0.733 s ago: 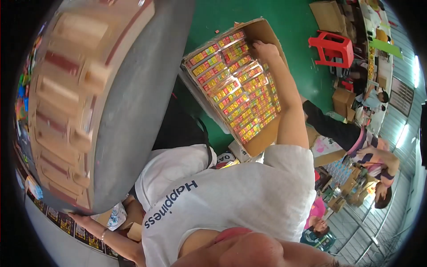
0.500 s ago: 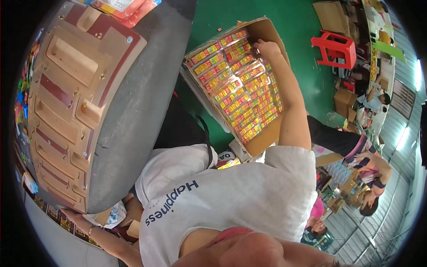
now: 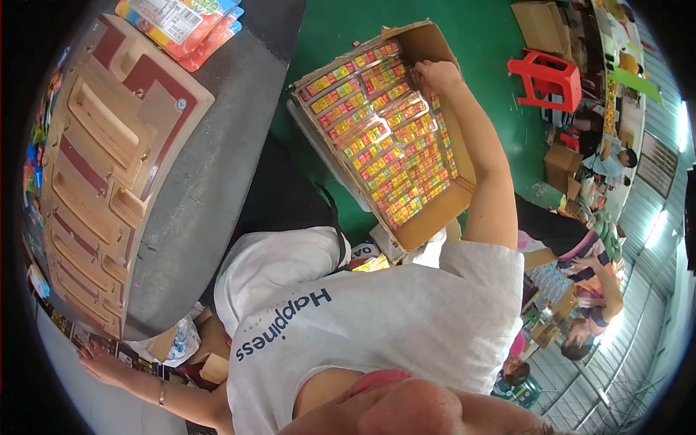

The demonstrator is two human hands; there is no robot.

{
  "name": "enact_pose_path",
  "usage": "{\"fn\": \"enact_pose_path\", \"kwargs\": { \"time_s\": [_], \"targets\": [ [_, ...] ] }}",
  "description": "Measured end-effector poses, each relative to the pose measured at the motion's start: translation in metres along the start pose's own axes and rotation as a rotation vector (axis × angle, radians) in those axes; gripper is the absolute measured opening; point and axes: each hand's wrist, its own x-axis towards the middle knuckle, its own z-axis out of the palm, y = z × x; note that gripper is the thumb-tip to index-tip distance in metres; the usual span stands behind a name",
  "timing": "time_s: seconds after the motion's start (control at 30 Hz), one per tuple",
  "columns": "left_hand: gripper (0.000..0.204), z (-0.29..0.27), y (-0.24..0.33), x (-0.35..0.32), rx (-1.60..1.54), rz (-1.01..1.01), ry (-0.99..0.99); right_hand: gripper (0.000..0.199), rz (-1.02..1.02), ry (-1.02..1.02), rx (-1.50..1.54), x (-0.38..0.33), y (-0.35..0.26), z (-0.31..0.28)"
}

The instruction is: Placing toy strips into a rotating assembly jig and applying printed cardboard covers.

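My right hand reaches into the far right corner of an open cardboard box. Its fingers are curled down by the box's inner wall, and what they hold is hidden. Rows of small red, yellow and green packs in clear plastic trays fill the box. At the lower left, my left hand has its fingers stretched out, resting at a dark printed sheet or package below the near end of a wooden mould board. No held thing shows in it.
The board, with its long hollows, lies on a grey table. Colourful printed packages lie at the table's far end. A red plastic stool stands on the green floor beyond the box. Co-workers are at the right.
My left hand has moved left, away from the board's near corner. My right hand stays in the box's far corner. The board and table appear farther left in the picture.
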Motion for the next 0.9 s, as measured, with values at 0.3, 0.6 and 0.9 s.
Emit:
{"fn": "enact_pose_path", "kwargs": {
  "time_s": [0.3, 0.6, 0.9],
  "targets": [
    [0.045, 0.039, 0.05, -0.084, -0.282, 0.177, -0.205, 0.027, -0.152, 0.094, -0.241, 0.01, 0.005, 0.019],
    [0.04, 0.067, 0.06, -0.137, -0.581, 0.429, -0.657, 0.021, -0.14, -0.091, -0.183, 0.003, 0.005, 0.011],
    [0.076, 0.171, 0.133, -0.309, -0.417, 0.697, -1.766, 0.045, -0.289, -0.196, 0.318, -0.134, -0.036, -0.229]
  ]
}}
